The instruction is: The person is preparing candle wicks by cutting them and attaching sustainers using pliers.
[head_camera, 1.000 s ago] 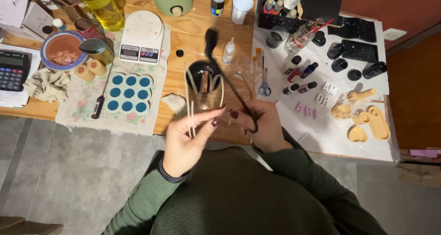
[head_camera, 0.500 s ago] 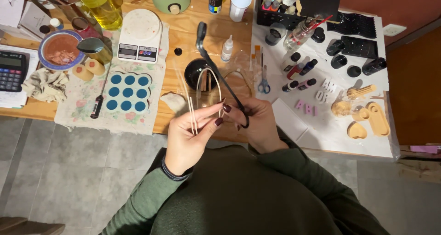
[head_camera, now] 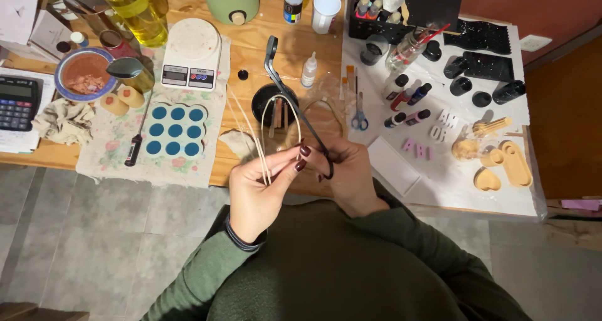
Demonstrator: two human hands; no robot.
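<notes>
Centrally, low in the frame over the bench (head_camera: 295, 42) edge, the right hand (head_camera: 351, 177) grips a long black scissors-like tool (head_camera: 295, 105) by its loop handle, blade angled up toward the black jar (head_camera: 271, 105). The left hand (head_camera: 260, 189) pinches thin pale wicks (head_camera: 257, 142) between thumb and fingertips. Seemingly the wicks are being lined up for trimming; next calls for bringing the blades squarely across them.

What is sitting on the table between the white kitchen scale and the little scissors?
The head view shows a black round container there, with a small white dropper bottle standing just behind it.
</notes>
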